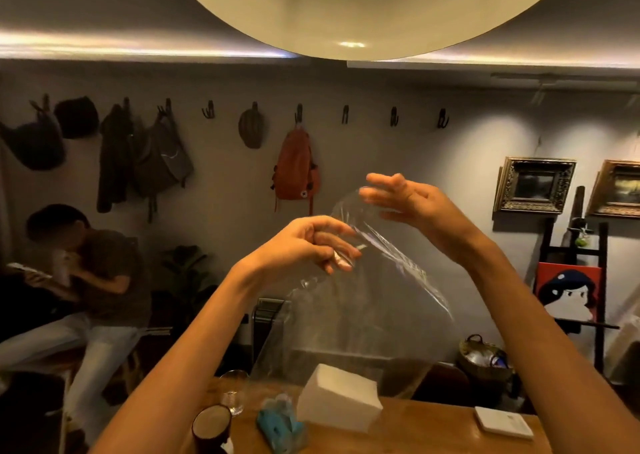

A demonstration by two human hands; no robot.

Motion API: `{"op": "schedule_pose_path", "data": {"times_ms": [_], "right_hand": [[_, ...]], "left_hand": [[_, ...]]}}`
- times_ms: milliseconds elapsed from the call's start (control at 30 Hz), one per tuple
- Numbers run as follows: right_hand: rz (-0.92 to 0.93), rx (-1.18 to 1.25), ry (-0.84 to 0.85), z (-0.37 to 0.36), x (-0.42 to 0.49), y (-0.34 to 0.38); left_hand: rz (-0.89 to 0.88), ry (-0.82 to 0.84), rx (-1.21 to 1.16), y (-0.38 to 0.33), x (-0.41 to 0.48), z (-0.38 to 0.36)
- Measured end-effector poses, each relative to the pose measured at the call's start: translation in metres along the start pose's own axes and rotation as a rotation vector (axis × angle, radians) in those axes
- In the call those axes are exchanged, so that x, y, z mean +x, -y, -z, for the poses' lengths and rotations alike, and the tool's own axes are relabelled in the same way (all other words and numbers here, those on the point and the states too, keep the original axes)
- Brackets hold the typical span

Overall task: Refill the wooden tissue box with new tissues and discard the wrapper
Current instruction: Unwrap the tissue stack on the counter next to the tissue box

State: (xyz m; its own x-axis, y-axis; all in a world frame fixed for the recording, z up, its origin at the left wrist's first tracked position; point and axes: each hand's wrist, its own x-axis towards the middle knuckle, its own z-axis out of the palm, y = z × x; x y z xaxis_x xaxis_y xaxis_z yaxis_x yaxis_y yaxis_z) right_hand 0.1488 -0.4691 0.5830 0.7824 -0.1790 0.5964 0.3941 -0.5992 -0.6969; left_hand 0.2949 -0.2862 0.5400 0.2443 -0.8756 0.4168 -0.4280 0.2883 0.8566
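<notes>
Wooden table (433,426), bag-hung wall (225,176) behind, bears the tissue stack (337,398); above, left hand (304,242) pinches clear wrapper (363,308); right hand (405,197) spreads fingers wide.

Bare arms, bare hands.
From here I see the left forearm (187,349) and the right forearm (512,315) uncovered all the way from the lower edge of view up to the wrists, both long and lean, narrowing toward the wrists. The left hand (304,242) and the right hand (412,200) are uncovered too, with slim fingers.
</notes>
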Motion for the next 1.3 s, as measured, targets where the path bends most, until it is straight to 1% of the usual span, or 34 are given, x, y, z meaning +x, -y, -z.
{"op": "schedule_pose_path", "data": {"times_ms": [33,100,133,167,200,233,267,333,367,400,467,533,600,633,700,733,767,800,833,867,900,933,967,1000,1033,1067,1100,1133,1200,1300], "right_hand": [[0.0,0.041,-0.031,0.007,-0.009,-0.005],[-0.049,-0.008,-0.219,0.019,-0.034,-0.024],[-0.134,-0.033,-0.316,0.021,-0.05,-0.039],[-0.247,-0.014,-0.365,0.018,-0.065,-0.056],[-0.365,0.087,-0.349,0.012,-0.078,-0.075],[-0.459,0.273,-0.27,0.003,-0.089,-0.092],[-0.517,0.51,-0.174,-0.007,-0.095,-0.109],[-0.573,0.92,-0.081,-0.029,-0.096,-0.126],[-0.56,1.058,-0.061,-0.037,-0.093,-0.129],[-0.529,1.113,-0.048,-0.042,-0.087,-0.126],[-0.43,1.078,-0.024,-0.046,-0.075,-0.115],[-0.328,0.991,0.018,-0.049,-0.067,-0.102],[-0.298,0.876,0.043,-0.058,-0.063,-0.094],[-0.309,0.807,0.035,-0.065,-0.06,-0.092],[-0.337,0.665,-0.036,-0.083,-0.051,-0.087],[-0.335,0.604,-0.079,-0.091,-0.047,-0.083],[-0.323,0.567,-0.112,-0.096,-0.041,-0.077],[-0.304,0.547,-0.132,-0.099,-0.034,-0.072],[-0.281,0.53,-0.139,-0.101,-0.027,-0.066],[-0.26,0.511,-0.137,-0.1,-0.02,-0.061],[-0.245,0.492,-0.13,-0.099,-0.014,-0.056],[-0.235,0.469,-0.123,-0.096,-0.01,-0.052],[-0.221,0.445,-0.109,-0.092,-0.008,-0.049],[-0.208,0.412,-0.087,-0.087,-0.008,-0.045],[-0.2,0.374,-0.059,-0.081,-0.009,-0.041],[-0.197,0.333,-0.028,-0.075,-0.011,-0.037],[-0.2,0.301,-0.004,-0.068,-0.014,-0.034],[-0.205,0.276,0.011,-0.061,-0.017,-0.033],[-0.219,0.241,0.006,-0.046,-0.027,-0.031],[-0.221,0.149,-0.03,-0.02,-0.046,-0.032]], "left_hand": [[-0.012,-0.035,-0.019,0.002,-0.001,0.002],[-0.04,-0.087,-0.046,0.006,-0.006,0.006],[-0.056,-0.101,-0.059,0.007,-0.009,0.008],[-0.068,-0.112,-0.073,0.008,-0.011,0.009],[-0.074,-0.121,-0.085,0.007,-0.014,0.011],[-0.075,-0.131,-0.093,0.006,-0.016,0.012],[-0.075,-0.141,-0.096,0.005,-0.018,0.013],[-0.072,-0.183,-0.078,0.003,-0.022,0.017],[-0.064,-0.219,-0.061,0.003,-0.025,0.019],[-0.054,-0.264,-0.04,0.002,-0.028,0.021],[-0.03,-0.373,0.001,0.0,-0.037,0.026],[-0.004,-0.492,0.023,-0.001,-0.046,0.033],[0.014,-0.596,0.041,-0.002,-0.056,0.041],[0.028,-0.622,0.059,-0.003,-0.061,0.045],[0.084,-0.64,0.085,-0.006,-0.066,0.052],[0.119,-0.675,0.079,-0.006,-0.066,0.057],[0.136,-0.754,0.054,-0.008,-0.064,0.061],[0.113,-0.886,0.045,-0.011,-0.064,0.066],[0.027,-1.05,0.093,-0.014,-0.065,0.069],[-0.106,-1.186,0.255,-0.018,-0.068,0.07],[-0.244,-1.226,0.54,-0.021,-0.071,0.069],[-0.363,-1.152,0.888,-0.023,-0.072,0.064],[-0.44,-0.991,1.192,-0.024,-0.07,0.057],[-0.473,-0.783,1.414,-0.025,-0.064,0.052],[-0.475,-0.581,1.561,-0.023,-0.055,0.048],[-0.441,-0.409,1.648,-0.019,-0.045,0.046],[-0.405,-0.276,1.692,-0.014,-0.034,0.046],[-0.397,-0.184,1.708,-0.008,-0.024,0.046],[-0.443,-0.079,1.719,0.0,-0.003,0.04],[-0.542,-0.009,1.718,0.005,0.026,0.019]]}}
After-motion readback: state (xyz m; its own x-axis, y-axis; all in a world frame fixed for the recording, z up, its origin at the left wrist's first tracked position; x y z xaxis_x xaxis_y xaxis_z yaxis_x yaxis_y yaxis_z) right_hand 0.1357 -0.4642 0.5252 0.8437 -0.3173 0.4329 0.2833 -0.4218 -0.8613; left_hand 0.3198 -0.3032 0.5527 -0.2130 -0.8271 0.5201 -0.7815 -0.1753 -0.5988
